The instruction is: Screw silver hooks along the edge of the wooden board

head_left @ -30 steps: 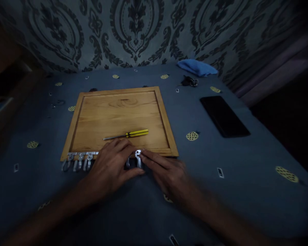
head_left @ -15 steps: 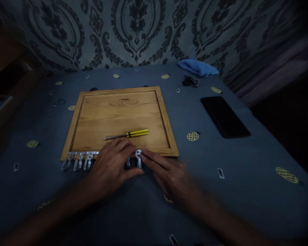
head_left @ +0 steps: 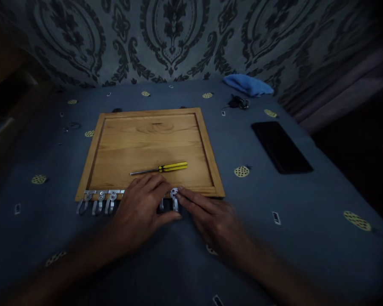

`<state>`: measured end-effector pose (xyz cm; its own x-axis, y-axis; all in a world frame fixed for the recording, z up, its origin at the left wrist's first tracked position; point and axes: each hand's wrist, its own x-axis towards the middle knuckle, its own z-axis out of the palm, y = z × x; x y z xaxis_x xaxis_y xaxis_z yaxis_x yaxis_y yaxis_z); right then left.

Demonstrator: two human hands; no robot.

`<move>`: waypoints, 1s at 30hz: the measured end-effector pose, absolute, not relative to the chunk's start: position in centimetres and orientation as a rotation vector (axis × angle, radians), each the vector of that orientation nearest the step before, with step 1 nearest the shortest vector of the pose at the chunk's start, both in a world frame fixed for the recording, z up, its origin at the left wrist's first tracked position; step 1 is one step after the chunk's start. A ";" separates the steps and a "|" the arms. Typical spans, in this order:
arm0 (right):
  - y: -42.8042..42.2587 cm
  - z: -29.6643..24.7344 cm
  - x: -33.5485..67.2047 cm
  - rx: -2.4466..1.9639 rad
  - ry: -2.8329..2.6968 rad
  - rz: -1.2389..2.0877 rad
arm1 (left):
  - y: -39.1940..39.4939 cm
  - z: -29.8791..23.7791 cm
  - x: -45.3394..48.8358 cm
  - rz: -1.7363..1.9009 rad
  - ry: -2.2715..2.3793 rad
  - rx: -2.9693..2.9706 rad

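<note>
Three metal hooks (head_left: 101, 196) sit between seven and eight o'clock on your wooden board (head_left: 150, 144). Your right hand (head_left: 215, 216) touches a shiny hook (head_left: 175, 205) at five o'clock; your left hand (head_left: 140, 204) covers the edge at six. I can't tell if either hand pinches anything.

A dimly lit home

Soft furnishings suggest a home: a blue-grey, pineapple-print cover (head_left: 306, 199) is spread beneath everything, with an ornate, leafy-patterned backdrop (head_left: 174, 36) behind it. A crumpled blue cloth (head_left: 249, 85) and apparent keys (head_left: 238, 102) lie near the far edge.
</note>
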<state>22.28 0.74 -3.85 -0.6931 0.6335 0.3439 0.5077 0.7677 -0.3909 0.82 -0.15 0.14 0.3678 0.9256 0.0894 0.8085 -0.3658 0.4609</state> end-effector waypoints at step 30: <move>6.3 0.8 16.7 -0.689 -2.242 0.485 | 0.6 -0.8 1.2 0.522 1.525 2.216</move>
